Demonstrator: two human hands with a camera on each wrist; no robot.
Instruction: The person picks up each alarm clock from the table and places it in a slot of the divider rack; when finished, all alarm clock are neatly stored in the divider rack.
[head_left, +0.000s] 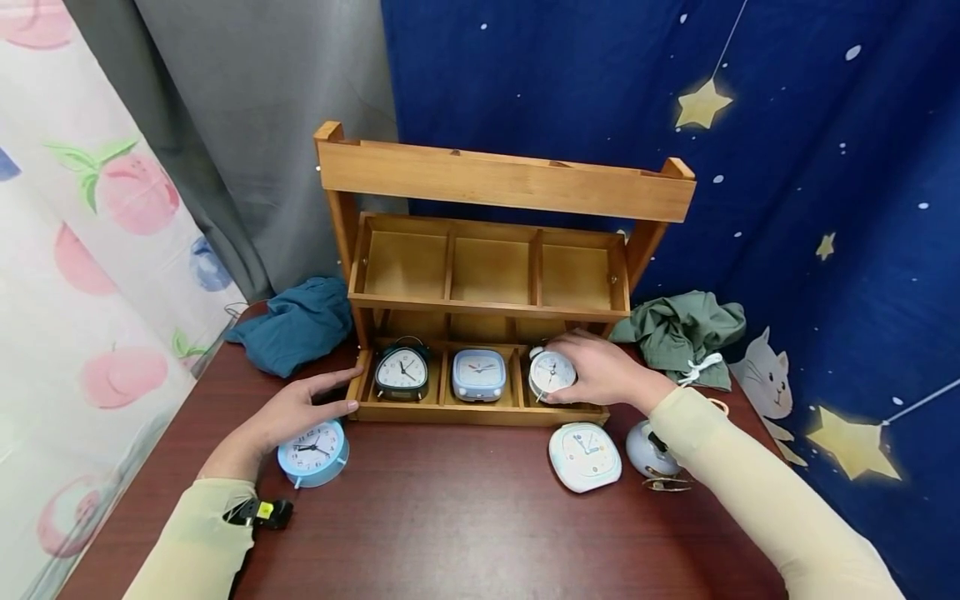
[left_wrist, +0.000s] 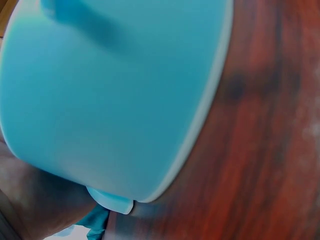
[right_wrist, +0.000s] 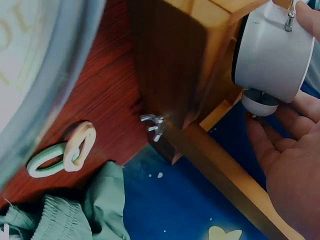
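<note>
A two-tier wooden shelf (head_left: pixel 480 412) stands on the dark red table (head_left: pixel 450 517). Its lower tier holds a black alarm clock (head_left: pixel 401 372) on the left and a pale blue square clock (head_left: pixel 478 373) in the middle. My right hand (head_left: pixel 592 371) grips a white round clock (head_left: pixel 551 372) in the right compartment; the right wrist view shows that white clock (right_wrist: pixel 272 50) against my palm. My left hand (head_left: pixel 322 398) lies flat with straight fingers touching the shelf's left front corner, just above a blue round clock (head_left: pixel 312 452). The blue clock's body (left_wrist: pixel 115 90) fills the left wrist view.
In front of the shelf lie a white square clock (head_left: pixel 584 455) and a pale round clock (head_left: pixel 647 450), the latter partly under my right forearm. A teal cloth (head_left: pixel 296 321) lies left of the shelf, a green cloth (head_left: pixel 682 329) right of it. Linked rings (right_wrist: pixel 65 150) sit near the green cloth.
</note>
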